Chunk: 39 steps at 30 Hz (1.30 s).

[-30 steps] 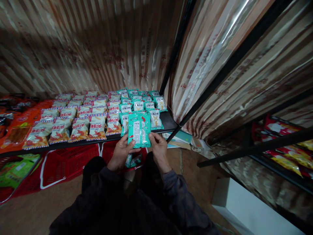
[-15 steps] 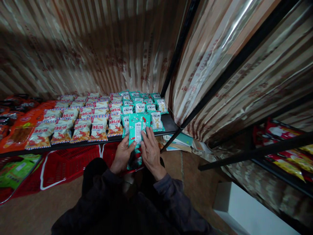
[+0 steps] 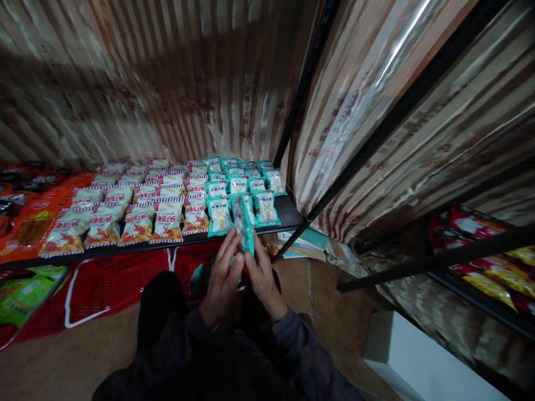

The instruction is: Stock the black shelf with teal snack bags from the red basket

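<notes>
A teal snack bag [image 3: 246,231] is held on edge between my two hands, just in front of the shelf's front row. My left hand [image 3: 223,273] presses on its left side with the fingers together. On the other side, my right hand [image 3: 263,273] grips its lower part with thumb and fingers. Behind it, several matching teal snack bags [image 3: 218,214] stand in rows on the black shelf [image 3: 288,209]. White-and-orange snack bags [image 3: 137,223] fill the rows to their left. The held bag partly covers a teal bag behind it.
Below the shelf sits a red basket [image 3: 121,281] with a white handle, beside green packets [image 3: 31,295]. Orange packets [image 3: 35,223] lie at far left. Black shelf posts [image 3: 346,184] slant across the right. A white box [image 3: 418,351] and papers [image 3: 307,242] rest on the floor.
The snack bag has turned from its flat back side facing me to edge-on. My hands have come closer together around it and my left hand has moved right.
</notes>
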Tool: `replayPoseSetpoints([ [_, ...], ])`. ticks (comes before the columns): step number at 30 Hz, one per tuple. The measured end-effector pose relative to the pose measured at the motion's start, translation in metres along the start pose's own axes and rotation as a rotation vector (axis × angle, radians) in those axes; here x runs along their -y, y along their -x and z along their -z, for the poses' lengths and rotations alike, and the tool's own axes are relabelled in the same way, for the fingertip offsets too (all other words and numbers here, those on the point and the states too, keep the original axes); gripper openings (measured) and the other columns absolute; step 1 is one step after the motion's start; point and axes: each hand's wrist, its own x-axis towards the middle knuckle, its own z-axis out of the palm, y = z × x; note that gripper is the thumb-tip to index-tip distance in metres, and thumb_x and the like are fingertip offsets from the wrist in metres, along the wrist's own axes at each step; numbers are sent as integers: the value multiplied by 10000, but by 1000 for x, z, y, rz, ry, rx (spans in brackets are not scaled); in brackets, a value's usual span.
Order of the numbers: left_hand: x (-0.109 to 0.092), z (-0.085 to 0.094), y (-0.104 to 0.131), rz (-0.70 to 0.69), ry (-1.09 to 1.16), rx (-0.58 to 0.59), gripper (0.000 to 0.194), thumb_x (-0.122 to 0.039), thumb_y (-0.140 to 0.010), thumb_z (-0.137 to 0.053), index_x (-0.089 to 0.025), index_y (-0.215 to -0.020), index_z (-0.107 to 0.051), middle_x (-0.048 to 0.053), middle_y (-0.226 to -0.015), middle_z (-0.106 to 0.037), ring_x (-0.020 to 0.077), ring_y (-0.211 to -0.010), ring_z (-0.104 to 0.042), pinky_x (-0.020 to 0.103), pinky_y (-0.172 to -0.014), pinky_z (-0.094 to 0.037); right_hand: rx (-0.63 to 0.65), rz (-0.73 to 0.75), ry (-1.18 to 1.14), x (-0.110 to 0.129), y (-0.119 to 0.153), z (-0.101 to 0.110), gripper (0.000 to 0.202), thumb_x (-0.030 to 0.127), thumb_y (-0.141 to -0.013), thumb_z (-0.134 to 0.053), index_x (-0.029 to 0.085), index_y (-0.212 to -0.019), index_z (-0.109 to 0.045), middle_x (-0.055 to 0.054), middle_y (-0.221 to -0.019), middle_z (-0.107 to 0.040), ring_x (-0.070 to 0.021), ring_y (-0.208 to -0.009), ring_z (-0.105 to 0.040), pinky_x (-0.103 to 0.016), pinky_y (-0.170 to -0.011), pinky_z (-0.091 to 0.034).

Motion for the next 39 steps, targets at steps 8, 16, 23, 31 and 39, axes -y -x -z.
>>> replayPoseSetpoints([
  [8,6,-5,-2,17,-65,-53,348,-368,-890,-461,-233,-1165,-627,52,-1420,-437,232,-1325,-365,374,-1125,-244,-180,-290,-369,-12,0,-7,400,455,-827,-579,218,-1147,-612,-40,-1189,-643,-219,-1125,-572,-360,-1012,-413],
  [16,34,8,-24,404,350,-277,476,-357,-696,-718,-170,-1116,-594,121,-1199,-616,242,-1091,-583,371,-943,-454,-305,-471,-752,-21,-11,-13,415,473,-756,-658,196,-1064,-626,-65,-1026,-711,-226,-940,-666,-381,-851,-535],
  [23,28,8,-26,494,501,-180,439,-442,-611,-761,-133,-908,-666,86,-951,-716,208,-881,-662,325,-811,-513,-290,-480,-739,-23,-17,-10,440,529,-738,-652,188,-1016,-643,-79,-1003,-718,-250,-938,-672,-401,-856,-543],
  [31,32,5,-32,510,499,-273,452,-383,-505,-824,-133,-843,-658,85,-869,-729,215,-820,-673,325,-765,-510,-251,-437,-660,-32,-14,-4,336,471,-779,-615,210,-988,-647,-79,-1020,-712,-268,-969,-659,-433,-853,-544],
  [39,28,5,-44,498,511,-250,471,-405,-526,-817,-147,-880,-645,62,-867,-720,199,-848,-663,312,-790,-498,-239,-438,-679,-37,-13,-5,342,461,-784,-617,207,-1013,-639,-74,-1003,-720,-261,-953,-668,-425,-841,-546],
])
